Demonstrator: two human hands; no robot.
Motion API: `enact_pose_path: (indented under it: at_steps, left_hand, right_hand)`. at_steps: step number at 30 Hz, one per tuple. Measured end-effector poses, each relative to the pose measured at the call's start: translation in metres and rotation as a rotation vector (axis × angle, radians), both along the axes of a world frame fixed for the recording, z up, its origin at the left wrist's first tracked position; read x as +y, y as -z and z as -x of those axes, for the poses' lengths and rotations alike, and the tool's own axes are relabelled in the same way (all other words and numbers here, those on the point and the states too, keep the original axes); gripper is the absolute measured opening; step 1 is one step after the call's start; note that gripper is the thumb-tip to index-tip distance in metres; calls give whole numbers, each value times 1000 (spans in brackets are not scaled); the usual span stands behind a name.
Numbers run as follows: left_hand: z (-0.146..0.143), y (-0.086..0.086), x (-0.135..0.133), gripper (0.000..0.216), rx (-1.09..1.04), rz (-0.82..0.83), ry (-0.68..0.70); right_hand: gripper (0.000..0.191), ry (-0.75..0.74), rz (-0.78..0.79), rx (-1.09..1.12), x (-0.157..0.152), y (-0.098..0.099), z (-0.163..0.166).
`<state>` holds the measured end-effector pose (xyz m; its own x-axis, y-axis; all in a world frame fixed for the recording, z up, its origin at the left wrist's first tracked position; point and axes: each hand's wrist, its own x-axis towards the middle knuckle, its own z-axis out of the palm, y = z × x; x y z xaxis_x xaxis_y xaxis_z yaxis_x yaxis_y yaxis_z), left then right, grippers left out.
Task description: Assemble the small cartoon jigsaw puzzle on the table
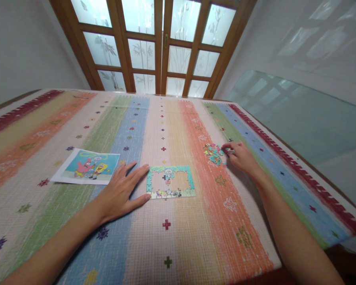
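A partly assembled jigsaw puzzle [191,183] lies flat on the cloth, its border joined and a grey-headed cartoon figure inside the top edge. My left hand [126,192] rests palm down at its left side, fingers spread, with the thumb and a fingertip touching the frame. To the right is a pile of loose puzzle pieces [214,154], mostly turquoise with some pink and yellow. My right hand [239,156] is at the pile's right edge, thumb and fingers pinched together. Whatever is between those fingertips is too small to make out.
A printed reference picture [90,166] of cartoon characters lies left of my left hand, its edges slightly curled. The striped tablecloth [184,241] covers the table. Beyond the far edge stand wooden doors [161,47] with frosted panes. A glass panel [299,118] leans at the right wall.
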<state>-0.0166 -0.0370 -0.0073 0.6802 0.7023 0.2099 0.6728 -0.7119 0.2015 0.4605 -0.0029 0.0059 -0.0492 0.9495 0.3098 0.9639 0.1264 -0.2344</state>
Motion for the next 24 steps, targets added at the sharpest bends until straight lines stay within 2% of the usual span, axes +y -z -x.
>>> enact_pose_path:
  at_steps: [9, 15, 20, 24]
  left_hand:
    - [1, 2, 2, 76, 6, -46, 19]
    - [2, 4, 2, 76, -7, -56, 21]
    - [2, 6, 3, 75, -11, -71, 28]
    - [3, 7, 3, 79, 4, -62, 33]
  right_hand:
    - [36, -9, 34, 14, -5, -14, 2]
    - [32, 90, 47, -20, -8, -18, 0]
    - [21, 7, 13, -50, -5, -16, 4]
    - [22, -25, 21, -65, -5, -13, 8]
